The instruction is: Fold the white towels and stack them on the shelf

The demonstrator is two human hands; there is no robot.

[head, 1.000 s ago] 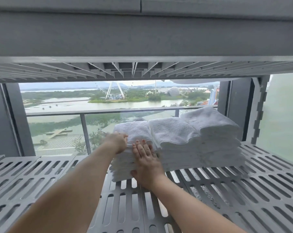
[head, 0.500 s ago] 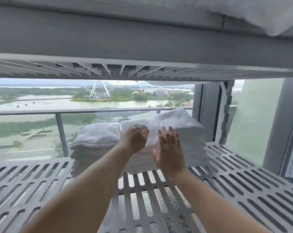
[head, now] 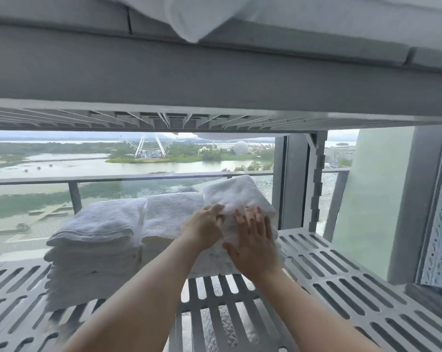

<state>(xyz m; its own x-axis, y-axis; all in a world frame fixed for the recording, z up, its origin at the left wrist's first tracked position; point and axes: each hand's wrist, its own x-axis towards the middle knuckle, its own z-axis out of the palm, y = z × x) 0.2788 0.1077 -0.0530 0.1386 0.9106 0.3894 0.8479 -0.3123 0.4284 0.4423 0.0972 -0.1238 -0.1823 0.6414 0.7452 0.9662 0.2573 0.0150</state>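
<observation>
Glass window (head: pixel 164 153), balcony railing (head: pixel 113 178), seemingly overcast light

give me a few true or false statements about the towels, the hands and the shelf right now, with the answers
1. Three stacks of folded white towels sit side by side on the slatted grey shelf. True.
2. Both hands are on the leftmost stack. False: the left hand and right hand are on the rightmost stack.
3. The right hand lies flat, fingers spread, against the front of that stack. True.
4. The rightmost stack is the lowest of the three. False: it rises highest; the middle stack and the leftmost sit lower.
5. White fabric hangs over the edge of the shelf above. True.
6. The shelf stands against a solid wall. False: a window with a river view lies behind it.
</observation>
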